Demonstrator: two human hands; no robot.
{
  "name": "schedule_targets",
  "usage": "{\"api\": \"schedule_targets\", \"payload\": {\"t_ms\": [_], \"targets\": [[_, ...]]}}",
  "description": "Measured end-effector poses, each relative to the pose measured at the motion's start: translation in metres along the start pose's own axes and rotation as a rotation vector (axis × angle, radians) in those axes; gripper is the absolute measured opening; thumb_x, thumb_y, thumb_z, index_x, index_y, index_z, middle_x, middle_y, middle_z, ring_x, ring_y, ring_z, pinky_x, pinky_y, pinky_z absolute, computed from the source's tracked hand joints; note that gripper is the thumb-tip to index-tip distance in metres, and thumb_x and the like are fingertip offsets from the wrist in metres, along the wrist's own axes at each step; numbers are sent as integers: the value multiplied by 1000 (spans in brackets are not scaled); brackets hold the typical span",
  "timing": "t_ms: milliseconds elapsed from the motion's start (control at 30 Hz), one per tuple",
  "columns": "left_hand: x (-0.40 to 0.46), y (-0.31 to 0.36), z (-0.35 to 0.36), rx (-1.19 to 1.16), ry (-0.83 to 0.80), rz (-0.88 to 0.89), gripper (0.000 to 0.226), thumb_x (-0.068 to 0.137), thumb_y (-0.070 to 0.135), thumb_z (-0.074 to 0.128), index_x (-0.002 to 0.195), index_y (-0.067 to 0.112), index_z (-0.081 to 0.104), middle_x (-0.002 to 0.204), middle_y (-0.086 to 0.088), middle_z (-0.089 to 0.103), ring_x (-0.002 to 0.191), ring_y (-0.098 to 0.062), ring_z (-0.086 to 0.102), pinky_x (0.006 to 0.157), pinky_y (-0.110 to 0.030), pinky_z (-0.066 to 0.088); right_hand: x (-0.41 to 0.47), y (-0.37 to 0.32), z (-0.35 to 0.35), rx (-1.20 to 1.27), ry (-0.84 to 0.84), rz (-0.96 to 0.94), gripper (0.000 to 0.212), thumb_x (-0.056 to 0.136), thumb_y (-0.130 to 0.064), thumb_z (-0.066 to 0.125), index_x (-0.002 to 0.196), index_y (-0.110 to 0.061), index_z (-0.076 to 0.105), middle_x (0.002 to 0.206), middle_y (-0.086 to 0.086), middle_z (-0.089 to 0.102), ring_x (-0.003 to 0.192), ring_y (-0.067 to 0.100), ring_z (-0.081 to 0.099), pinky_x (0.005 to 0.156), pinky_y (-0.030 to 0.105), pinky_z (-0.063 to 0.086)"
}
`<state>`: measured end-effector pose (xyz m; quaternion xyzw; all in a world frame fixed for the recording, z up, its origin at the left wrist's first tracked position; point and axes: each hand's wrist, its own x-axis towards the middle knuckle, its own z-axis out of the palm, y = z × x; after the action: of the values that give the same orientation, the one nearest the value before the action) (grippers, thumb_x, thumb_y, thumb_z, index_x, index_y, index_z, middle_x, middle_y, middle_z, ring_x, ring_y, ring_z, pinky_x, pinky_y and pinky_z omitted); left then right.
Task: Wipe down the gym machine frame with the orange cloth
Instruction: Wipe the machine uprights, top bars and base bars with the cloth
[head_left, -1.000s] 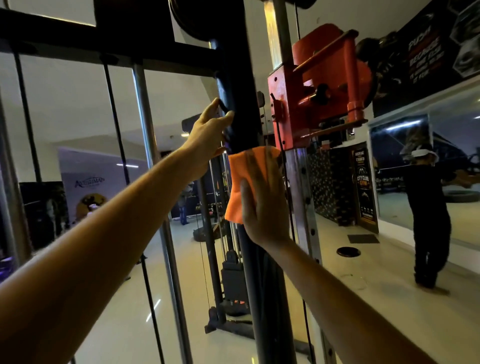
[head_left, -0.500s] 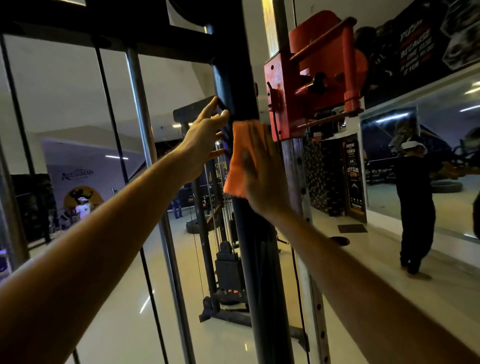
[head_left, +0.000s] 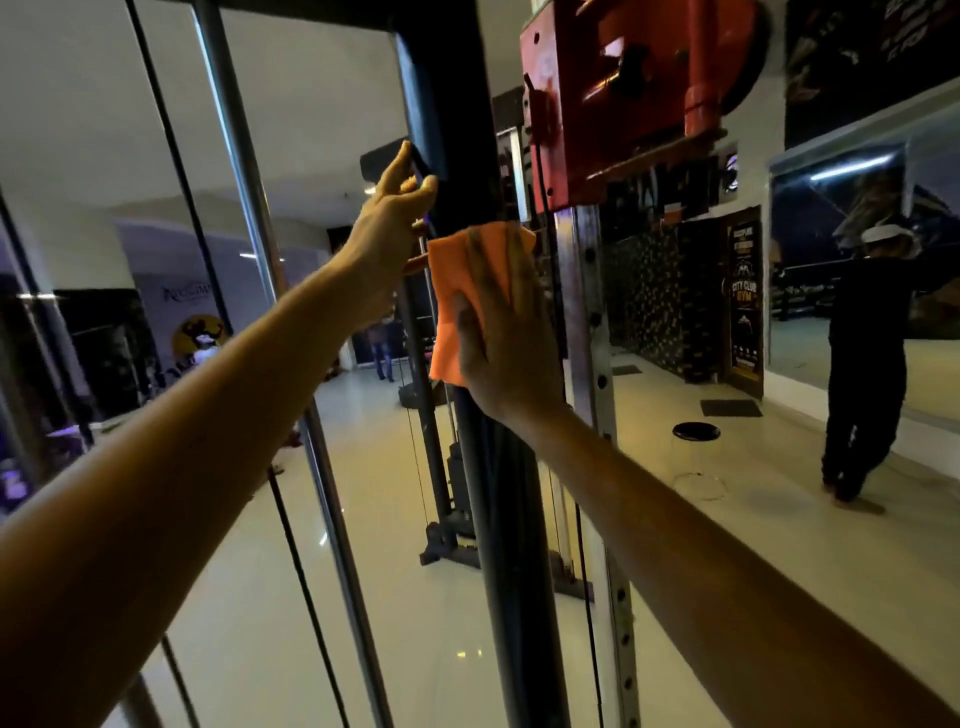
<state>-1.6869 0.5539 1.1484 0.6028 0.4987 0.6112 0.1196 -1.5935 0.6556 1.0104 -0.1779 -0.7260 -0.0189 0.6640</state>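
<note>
The right hand (head_left: 506, 343) presses the orange cloth (head_left: 462, 291) flat against the black upright post (head_left: 511, 545) of the gym machine frame, its grip spread with straight fingers laid over the fabric, just below the red carriage block (head_left: 618, 98). The left hand (head_left: 392, 218) rests on the post's left edge a little higher, fingers curled round it. Beside the post on the right stands a silvery rail with a row of holes (head_left: 605, 441); on the left run a chrome guide rod (head_left: 291, 322) and thin black cables (head_left: 296, 561). The floor (head_left: 415, 623) is pale, glossy tile reflecting ceiling lights. A wall mirror (head_left: 924, 291) on the right reflects a person in dark clothing (head_left: 867, 364), near a dark poster reading CITY CLUB GYM (head_left: 745, 296).
</note>
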Motion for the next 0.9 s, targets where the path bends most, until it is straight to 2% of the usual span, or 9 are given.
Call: {"api": "schedule_targets", "payload": {"t_ms": [100,200,300,467,567,633,733,833,900], "targets": [[-15,-7,7,37,34,-28,64,114,30,50,171,39,20,165,6,45,136,-18,59,106,-41,54,-83,11,3,-28,-64,3,62,116,-43,43,173,-35,20,183,11,-6,168,39,5,126,68,28],[-28,-23,13,72,26,-54,62,115,24,50,169,38,25,134,18,66,111,-5,72,82,-25,61,-152,19,5,-110,-148,-12,68,114,-44,52,171,-33,17,182,15,-2,167,46,0,126,74,18],[-38,-36,15,71,41,-86,58,113,29,53,166,43,33,139,7,70,121,-16,72,94,-36,59,-132,14,3,-64,-130,-37,68,113,-44,54,170,-31,20,181,18,1,167,45,1,129,72,11],[-49,-44,21,78,84,-132,55,112,38,55,164,43,37,144,8,67,129,-22,67,90,-37,55,-61,9,-2,12,-27,-22,61,113,-41,54,168,-21,38,179,21,14,167,44,9,131,63,17],[-53,-50,28,78,95,-126,57,113,37,53,166,40,34,150,5,62,131,-19,67,98,-37,60,-102,23,2,56,-82,-23,66,114,-42,55,172,-26,28,181,20,8,167,44,8,127,68,26],[-60,-59,32,73,104,-133,57,113,36,52,167,38,32,151,4,63,128,-16,69,94,-31,61,-158,34,2,97,-165,9,72,114,-43,54,172,-32,13,182,15,-3,168,41,3,125,71,32],[-74,-77,37,54,111,-168,56,114,33,51,167,34,33,148,1,65,128,-17,70,97,-33,61,-222,42,-1,102,-211,26,83,112,-43,54,172,-39,-3,182,11,-9,168,41,3,124,74,31],[-85,-91,39,13,124,-195,57,114,31,53,167,32,33,149,2,66,132,-20,67,109,-41,57,-197,38,3,116,-198,16,79,113,-45,55,172,-35,4,181,18,0,167,42,3,126,71,26],[-88,-95,39,15,122,-202,58,113,33,54,167,33,34,147,4,66,133,-20,67,109,-43,56,-155,30,4,112,-154,21,71,113,-45,55,169,-29,15,180,21,5,167,44,5,126,69,27]]}}
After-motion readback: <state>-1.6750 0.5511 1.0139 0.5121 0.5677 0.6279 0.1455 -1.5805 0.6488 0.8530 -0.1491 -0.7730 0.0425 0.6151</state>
